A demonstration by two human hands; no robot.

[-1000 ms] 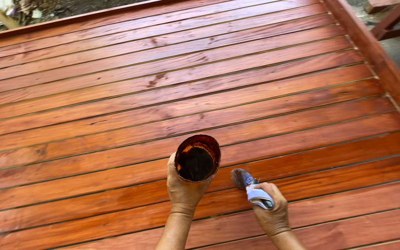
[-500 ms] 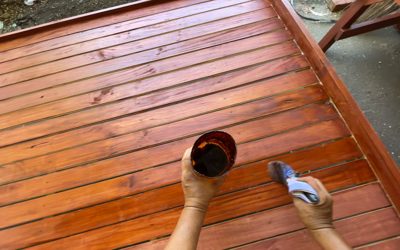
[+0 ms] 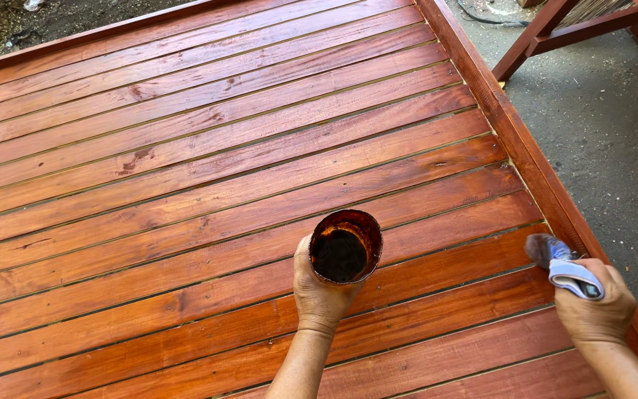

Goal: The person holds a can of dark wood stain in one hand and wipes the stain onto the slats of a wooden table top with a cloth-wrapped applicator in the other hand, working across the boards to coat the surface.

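Two hands work above a slatted wooden deck (image 3: 186, 192), stained glossy red-brown. The left hand (image 3: 319, 292) grips a round open can (image 3: 345, 246), its rim and inside smeared with dark stain, held over the boards. Farther right, the right hand (image 3: 594, 307) is closed on a paintbrush (image 3: 555, 258), handle wrapped in bluish-white cloth, its dark bristles near the deck's edge beam (image 3: 526, 159).
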